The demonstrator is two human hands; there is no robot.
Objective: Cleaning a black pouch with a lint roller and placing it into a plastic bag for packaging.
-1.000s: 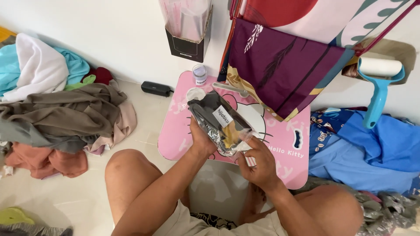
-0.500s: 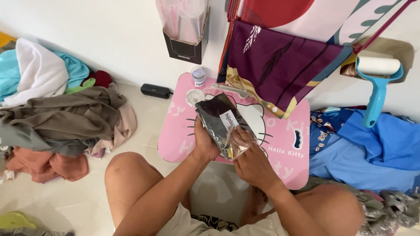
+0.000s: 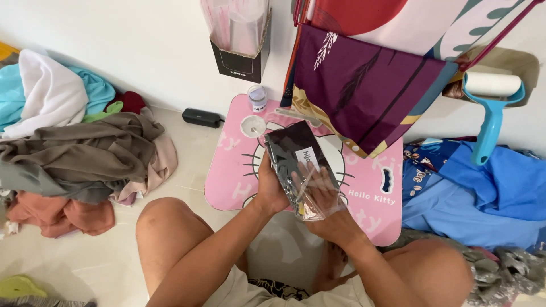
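I hold a clear plastic packet [image 3: 298, 165] with dark folded cloth and a small white label inside, tilted over a low pink table [image 3: 364, 187]. My left hand [image 3: 270, 187] grips its left edge from beneath. My right hand [image 3: 330, 213] is at the lower right end, its fingers partly behind the transparent plastic. On the table's far corner stand a small clear jar [image 3: 257, 98] and its white lid [image 3: 252, 125].
A heap of grey, peach, white and teal clothes [image 3: 74, 153] lies on the floor at left. A small black box [image 3: 201, 117] sits by the wall. Blue fabric [image 3: 483, 199] and a teal lint roller [image 3: 489, 111] are at right. Purple patterned cloth [image 3: 364, 85] hangs above the table.
The packet has turned flatter and lower toward the table. My right hand has slid up from the lower edge onto the packet's end.
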